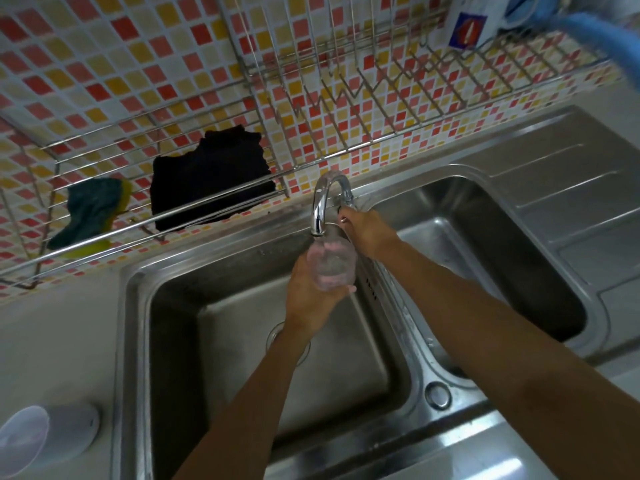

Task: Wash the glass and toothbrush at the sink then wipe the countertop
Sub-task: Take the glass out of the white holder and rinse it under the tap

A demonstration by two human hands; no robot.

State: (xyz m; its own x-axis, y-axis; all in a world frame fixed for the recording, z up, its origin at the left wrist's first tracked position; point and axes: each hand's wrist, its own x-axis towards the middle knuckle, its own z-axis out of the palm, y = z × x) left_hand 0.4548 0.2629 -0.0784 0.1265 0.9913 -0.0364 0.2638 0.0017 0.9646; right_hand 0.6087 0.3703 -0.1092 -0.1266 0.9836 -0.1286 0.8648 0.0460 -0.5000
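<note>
A clear, round drinking glass [331, 263] is held in the left hand [311, 299], fingers wrapped round its lower part, directly beneath the spout of the curved chrome tap [323, 202] and above the left basin of the stainless steel double sink [138, 341]. The right hand [367, 233] is placed at the tap base, fingers closed on what appears to be the handle. A black cloth [211, 181] and a green-and-yellow sponge [91, 209] are seen on the wire rack [311, 109] behind. No toothbrush can be made out
</note>
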